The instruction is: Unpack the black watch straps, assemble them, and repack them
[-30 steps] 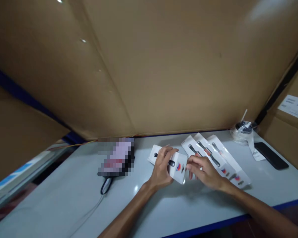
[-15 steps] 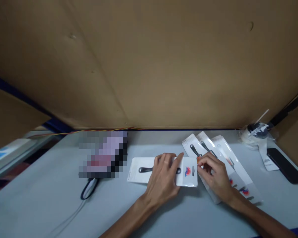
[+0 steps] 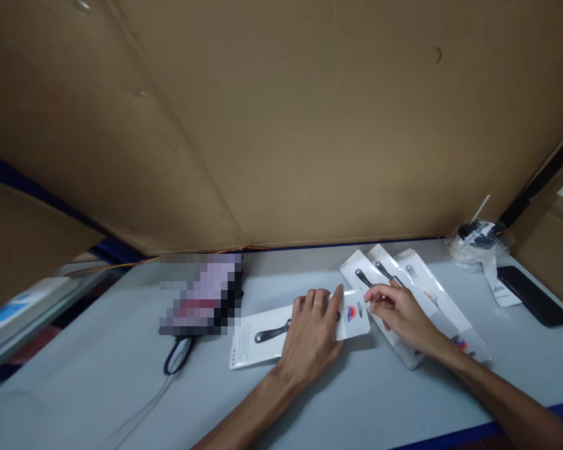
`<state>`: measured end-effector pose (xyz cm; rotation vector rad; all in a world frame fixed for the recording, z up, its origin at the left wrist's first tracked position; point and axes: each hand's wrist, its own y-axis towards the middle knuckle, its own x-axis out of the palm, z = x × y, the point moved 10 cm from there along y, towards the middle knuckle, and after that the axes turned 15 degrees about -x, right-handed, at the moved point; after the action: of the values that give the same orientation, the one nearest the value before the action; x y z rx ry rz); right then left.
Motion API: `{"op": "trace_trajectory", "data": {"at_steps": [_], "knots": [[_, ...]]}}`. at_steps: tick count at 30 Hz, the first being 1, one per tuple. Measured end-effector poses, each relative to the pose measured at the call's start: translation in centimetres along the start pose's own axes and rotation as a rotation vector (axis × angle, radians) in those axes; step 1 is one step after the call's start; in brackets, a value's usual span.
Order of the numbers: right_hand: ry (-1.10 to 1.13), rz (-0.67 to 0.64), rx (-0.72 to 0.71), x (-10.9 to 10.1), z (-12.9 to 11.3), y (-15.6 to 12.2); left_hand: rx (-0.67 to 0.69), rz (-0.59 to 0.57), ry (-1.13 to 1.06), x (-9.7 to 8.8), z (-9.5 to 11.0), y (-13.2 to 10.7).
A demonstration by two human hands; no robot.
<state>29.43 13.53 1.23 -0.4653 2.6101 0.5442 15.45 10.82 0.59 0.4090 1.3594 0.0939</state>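
A long white packaging card (image 3: 258,334) with a black-handled utensil on it lies flat on the pale table (image 3: 122,400). My left hand (image 3: 312,337) rests flat on the card's middle, fingers stretched out. My right hand (image 3: 401,312) hovers at the card's right end, fingers curled in a pinch with something small and orange at the tips that I cannot name. Under my right hand lie three more white utensil cards (image 3: 403,281), fanned side by side.
A blurred pink and black object (image 3: 201,294) with a black loop and cord sits at the left. A tape roll (image 3: 473,244) and a black phone (image 3: 535,303) lie at the far right. Cardboard walls (image 3: 281,125) close off the back and sides.
The card was held up between both hands, then laid flat and slid left. My left hand flattened onto it. My right hand moved off the card's end, over the fanned cards.
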Motion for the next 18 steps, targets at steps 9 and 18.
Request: {"op": "trace_trajectory", "data": {"at_steps": [9,18], "knots": [[-0.194,0.009,-0.04,1.7,0.6,-0.3,0.133,-0.067,-0.014,1.2,2.1,-0.9],[-0.188,0.164,-0.068,-5.7,-0.4,0.1,0.021,-0.082,0.011,0.4,-0.2,0.9]]}}
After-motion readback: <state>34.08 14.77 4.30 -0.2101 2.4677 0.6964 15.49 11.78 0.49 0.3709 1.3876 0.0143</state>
